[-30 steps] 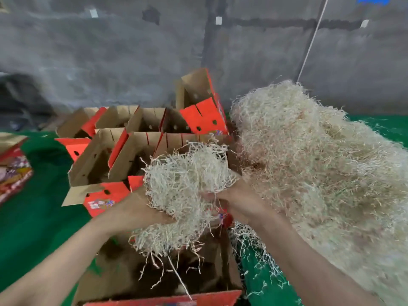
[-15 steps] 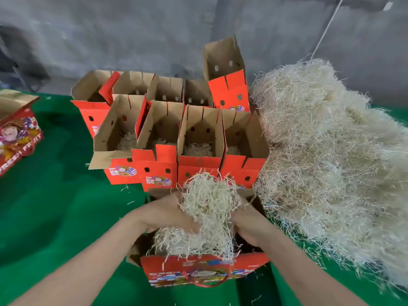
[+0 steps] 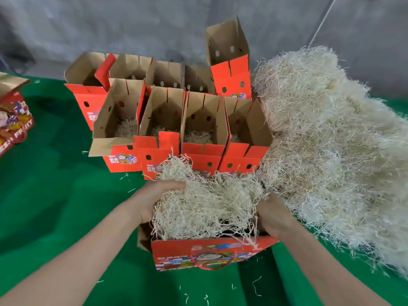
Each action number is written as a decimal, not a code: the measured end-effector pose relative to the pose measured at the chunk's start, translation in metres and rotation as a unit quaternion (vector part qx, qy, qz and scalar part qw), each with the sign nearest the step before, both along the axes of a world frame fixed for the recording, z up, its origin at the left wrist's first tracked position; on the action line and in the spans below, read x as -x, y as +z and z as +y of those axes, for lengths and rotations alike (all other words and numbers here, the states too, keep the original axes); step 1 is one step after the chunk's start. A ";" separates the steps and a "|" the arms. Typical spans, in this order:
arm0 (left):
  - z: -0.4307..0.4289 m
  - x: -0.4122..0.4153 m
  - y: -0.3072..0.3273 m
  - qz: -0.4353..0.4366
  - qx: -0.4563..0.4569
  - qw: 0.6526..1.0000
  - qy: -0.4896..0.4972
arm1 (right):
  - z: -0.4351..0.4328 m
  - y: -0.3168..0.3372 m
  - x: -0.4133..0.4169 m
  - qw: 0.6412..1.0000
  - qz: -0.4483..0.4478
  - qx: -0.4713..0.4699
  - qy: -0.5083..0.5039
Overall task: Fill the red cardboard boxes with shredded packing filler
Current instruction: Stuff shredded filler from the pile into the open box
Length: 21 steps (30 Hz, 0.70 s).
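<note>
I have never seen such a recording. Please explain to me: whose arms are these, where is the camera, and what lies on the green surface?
There is no machine here. The picture comes from a camera worn on a person's head, looking down at their bare arms. The left hand and the right hand grip a clump of filler at the open top of the nearest red box. Behind it stand more open boxes on the green surface; the front ones hold a little filler. The big filler pile lies to the right.

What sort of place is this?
Probably a packing workshop or warehouse: rows of open red boxes on a green-covered surface, a big heap of shredded filler, and a bare grey wall behind.
</note>
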<state>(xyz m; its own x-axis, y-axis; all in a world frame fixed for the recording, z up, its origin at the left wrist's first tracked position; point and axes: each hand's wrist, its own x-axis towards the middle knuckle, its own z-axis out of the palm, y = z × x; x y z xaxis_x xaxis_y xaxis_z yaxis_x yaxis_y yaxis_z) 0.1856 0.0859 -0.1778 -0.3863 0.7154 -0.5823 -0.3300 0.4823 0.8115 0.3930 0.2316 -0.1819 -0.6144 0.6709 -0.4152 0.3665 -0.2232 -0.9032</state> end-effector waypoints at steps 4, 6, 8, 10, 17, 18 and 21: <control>0.013 -0.012 0.005 0.010 0.032 0.993 -0.111 | -0.012 -0.001 0.022 0.990 -0.021 -0.052 0.127; 0.019 -0.022 0.003 0.038 0.056 0.987 -0.147 | -0.020 0.000 0.032 0.980 -0.026 -0.103 0.169; 0.024 -0.023 0.000 0.088 0.051 0.985 -0.137 | -0.021 0.004 0.034 0.978 -0.023 -0.117 0.168; 0.024 -0.014 -0.004 0.126 0.068 0.986 -0.082 | -0.012 0.008 0.026 0.986 0.000 -0.082 0.142; 0.019 0.002 -0.015 0.070 0.067 0.995 0.033 | 0.014 0.012 -0.001 0.999 -0.008 0.008 0.039; 0.022 0.001 -0.015 0.072 0.066 0.995 0.037 | 0.017 0.012 -0.002 1.000 -0.006 0.017 0.026; 0.031 -0.007 -0.013 0.044 0.055 0.996 0.052 | 0.015 0.013 0.000 0.993 0.039 0.067 0.086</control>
<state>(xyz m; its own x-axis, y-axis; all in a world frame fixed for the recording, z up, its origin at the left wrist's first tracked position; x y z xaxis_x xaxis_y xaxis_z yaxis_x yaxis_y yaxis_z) 0.1921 0.1165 -0.1908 -0.5085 0.6031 -0.6146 -0.3119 0.5363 0.7843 0.3932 0.2468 -0.1692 -0.7492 0.4945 -0.4407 0.3398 -0.2842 -0.8965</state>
